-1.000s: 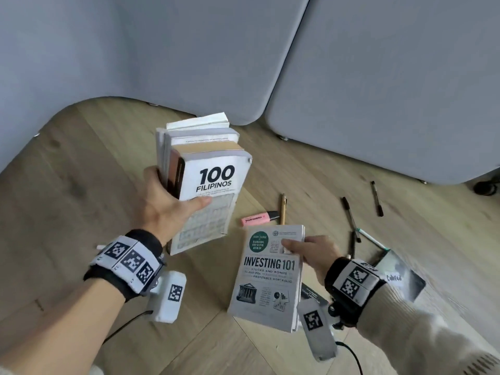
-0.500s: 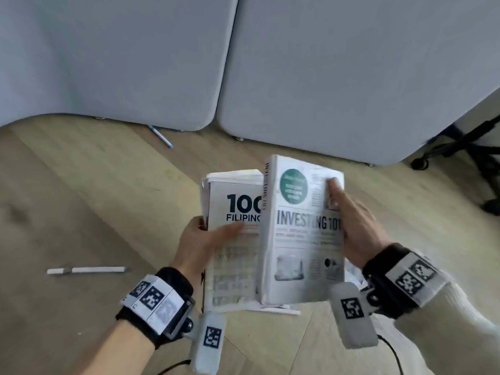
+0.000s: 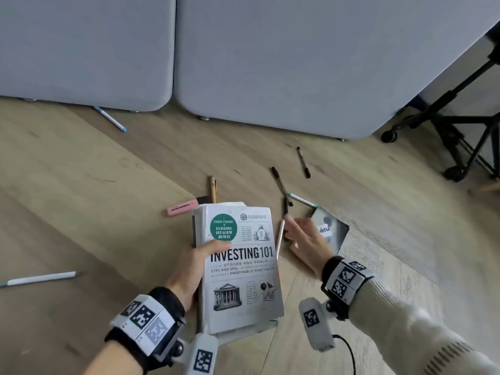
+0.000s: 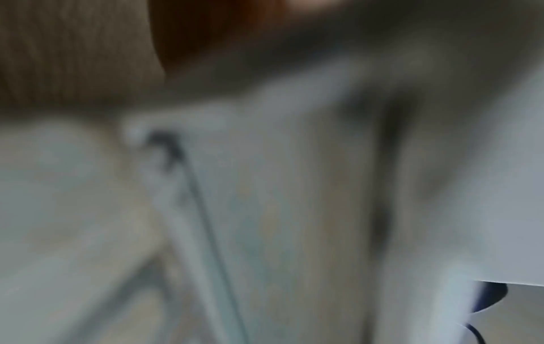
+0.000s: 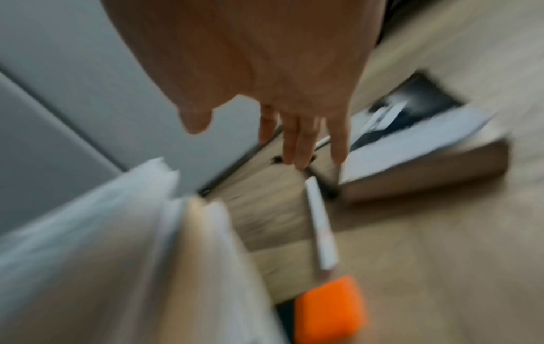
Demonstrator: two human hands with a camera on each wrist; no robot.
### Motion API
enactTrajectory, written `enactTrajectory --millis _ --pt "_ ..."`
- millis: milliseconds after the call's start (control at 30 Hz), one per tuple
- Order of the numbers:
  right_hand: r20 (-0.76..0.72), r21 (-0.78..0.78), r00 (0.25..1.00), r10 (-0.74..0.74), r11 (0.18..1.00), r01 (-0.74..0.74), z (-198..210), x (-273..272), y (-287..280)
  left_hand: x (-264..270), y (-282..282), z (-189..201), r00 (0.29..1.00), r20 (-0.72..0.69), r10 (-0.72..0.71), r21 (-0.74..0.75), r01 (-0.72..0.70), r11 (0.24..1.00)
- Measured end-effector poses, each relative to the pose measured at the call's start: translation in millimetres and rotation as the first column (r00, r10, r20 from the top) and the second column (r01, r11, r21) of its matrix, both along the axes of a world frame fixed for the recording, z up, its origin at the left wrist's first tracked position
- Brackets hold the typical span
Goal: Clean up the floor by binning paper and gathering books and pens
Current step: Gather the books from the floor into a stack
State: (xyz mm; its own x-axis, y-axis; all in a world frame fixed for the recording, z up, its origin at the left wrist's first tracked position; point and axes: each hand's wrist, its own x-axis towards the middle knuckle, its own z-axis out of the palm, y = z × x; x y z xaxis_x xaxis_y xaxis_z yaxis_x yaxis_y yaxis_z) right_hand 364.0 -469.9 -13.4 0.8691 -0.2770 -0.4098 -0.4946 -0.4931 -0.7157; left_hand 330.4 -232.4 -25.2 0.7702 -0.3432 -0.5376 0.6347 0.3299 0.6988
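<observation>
Left hand (image 3: 189,269) grips a stack of books (image 3: 238,269) along its left edge, thumb curled over the front cover of the top book, which is titled "INVESTING 101"; the edges of further books show beneath and behind it, and the stack is held above the wooden floor (image 3: 81,212). Right hand (image 3: 305,242) is spread, fingers straight and holding nothing, reaching over the floor just right of the stack; in the right wrist view its fingers (image 5: 297,139) point down toward a white pen (image 5: 320,228) lying on the floor, apart from it. Just beyond the right hand lies a dark book (image 3: 331,228) with a white label, flat on the floor. Scattered pens lie on the floor past the stack: a pink highlighter (image 3: 182,207) and a brown pen (image 3: 213,189) beside its far edge, two black pens (image 3: 281,185) (image 3: 303,161) farther right, and a white pen with a green tip (image 3: 301,200) touching the dark book's far corner. Another white pen (image 3: 40,278) lies well apart near the left edge of the floor, and a blue-tipped pen (image 3: 111,119) rests at the foot of the grey panels (image 3: 270,55). A black wheeled stand (image 3: 465,125) occupies the right edge. No container is visible. Left wrist view is too blurred to read.
</observation>
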Motion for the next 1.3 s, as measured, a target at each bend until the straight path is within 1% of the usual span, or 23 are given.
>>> enactTrajectory --millis 33,100,167,200,267,333,400,467,533,567,667,733,767,800,867,933,967,1033,1067,1100,1133,1200,1300 --pt "-0.001 -0.183 0.997 -0.072 0.981 0.07 -8 8 -23 2 1 -3 1.0 -0.01 0.009 0.006 -0.009 1.0" --pt "-0.152 -0.439 0.959 -0.238 0.886 0.15 -23 18 -61 7 3 -7 1.0 -0.022 0.022 0.017 -0.021 1.0" --pt "-0.378 -0.544 0.876 -0.298 0.837 0.05 -36 21 -81 12 6 -11 0.999 -0.032 0.027 0.018 -0.026 0.999" --pt "-0.444 -0.56 0.841 -0.309 0.828 0.008 -45 20 -86 15 6 -12 0.999 -0.037 0.025 0.015 -0.025 1.0" --pt "-0.454 -0.562 0.819 -0.35 0.826 0.041 -58 21 -95 20 7 -13 0.998 -0.055 0.024 0.019 -0.023 1.0" --pt "-0.434 -0.496 0.813 -0.388 0.856 0.144 -72 22 -108 24 9 -12 0.999 -0.052 0.013 0.042 -0.011 0.999" --pt "-0.472 -0.351 0.768 -0.433 0.892 0.286 -74 20 -111 28 9 -11 0.999 -0.041 -0.004 0.073 0.007 0.997" --pt "-0.479 -0.2 0.751 -0.454 0.89 0.411 -78 13 -113 32 12 -3 0.999 -0.015 -0.035 0.106 0.036 0.994" --pt "-0.406 -0.144 0.781 -0.475 0.877 0.458 -70 7 -101 38 19 11 0.994 0.026 -0.11 0.141 0.106 0.984" --pt "-0.3 -0.137 0.823 -0.482 0.876 0.463 -66 6 -100 44 24 18 0.987 0.052 -0.154 0.158 0.144 0.977" --pt "0.034 -0.179 0.891 -0.454 0.874 0.452 -15 6 -91 70 47 48 0.967 0.115 -0.226 0.275 0.188 0.943" --pt "0.189 0.062 0.901 -0.391 0.92 0.387 44 2 -76 87 60 78 0.953 0.155 -0.26 0.359 0.191 0.914" --pt "0.276 0.21 0.894 -0.352 0.93 0.301 76 -1 -64 93 67 99 0.946 0.177 -0.271 0.396 0.184 0.9" --pt "0.345 0.316 0.885 -0.312 0.927 0.203 109 -6 -50 98 69 116 0.94 0.192 -0.283 0.422 0.181 0.888" --pt "0.404 0.509 0.875 -0.266 0.86 0.026 166 -12 -14 105 76 151 0.933 0.23 -0.275 0.47 0.141 0.871" --pt "0.359 0.673 0.916 -0.18 0.73 -0.12 191 -7 28 111 84 175 0.931 0.266 -0.252 0.462 0.106 0.88" --pt "0.316 0.693 0.942 -0.116 0.706 -0.146 189 -2 52 113 86 181 0.933 0.272 -0.234 0.452 0.091 0.887" --pt "0.186 0.661 0.983 0.002 0.74 -0.127 175 13 97 119 90 186 0.945 0.259 -0.198 0.427 0.072 0.901" --pt "0.125 0.67 0.992 -0.008 0.738 -0.079 167 21 112 122 90 185 0.952 0.247 -0.18 0.404 0.067 0.912" --pt "0.065 0.714 0.998 -0.015 0.699 -0.036 163 31 124 125 89 185 0.959 0.235 -0.16 0.378 0.061 0.924" --pt "0.023 0.752 0.999 -0.028 0.659 0.001 161 39 129 126 87 184 0.964 0.224 -0.144 0.357 0.056 0.932" --pt "-0.041 0.784 0.999 -0.012 0.62 0.039 168 50 130 128 82 187 0.972 0.194 -0.133 0.367 0.054 0.929" --pt "-0.08 0.792 0.995 0.053 0.61 0.031 193 52 111 122 70 211 0.984 0.133 -0.12 0.37 0.064 0.927"
